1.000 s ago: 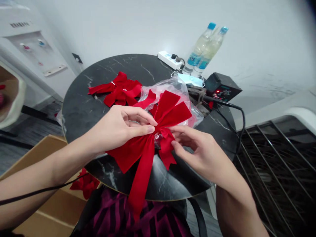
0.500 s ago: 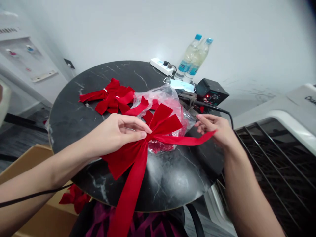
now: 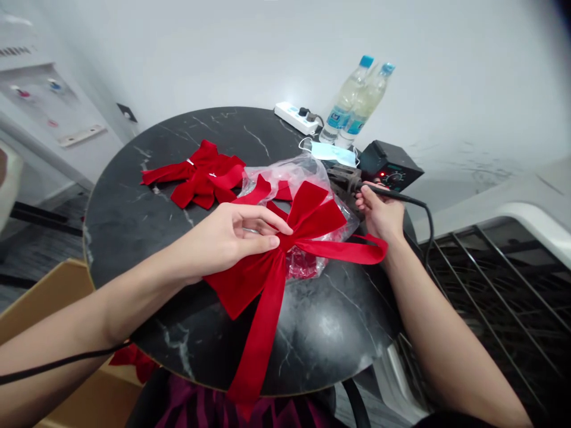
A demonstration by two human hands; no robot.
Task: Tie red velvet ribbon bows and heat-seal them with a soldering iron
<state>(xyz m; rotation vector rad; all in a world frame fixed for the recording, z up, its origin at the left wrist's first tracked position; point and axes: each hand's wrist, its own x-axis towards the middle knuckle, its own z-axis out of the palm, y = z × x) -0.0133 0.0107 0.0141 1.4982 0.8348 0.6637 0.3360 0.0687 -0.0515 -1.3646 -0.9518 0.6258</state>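
Tabletop (image 3: 178, 303): black, smooth, glossy, white marble-like veining. Large bow (image 3: 312, 220): red cloth, velvety, matt. Bag (image 3: 307, 169): clear thin plastic, crinkled, shiny. Bottles (image 3: 352, 107): transparent plastic, smooth. Box (image 3: 104, 392): brown cardboard, matt. Control unit (image 3: 390, 165): black casing, dull.

The velvety bow (image 3: 253, 278) is glowing solid red, and the bows (image 3: 203, 178) lying beyond it are matching. The desk (image 3: 178, 309) is showing black with white marble veining. Bottle caps (image 3: 366, 61) are gleaming blue, the face mask (image 3: 333, 153) is looking pale blue, and the clothing (image 3: 191, 404) is displaying purple-and-black patterning.
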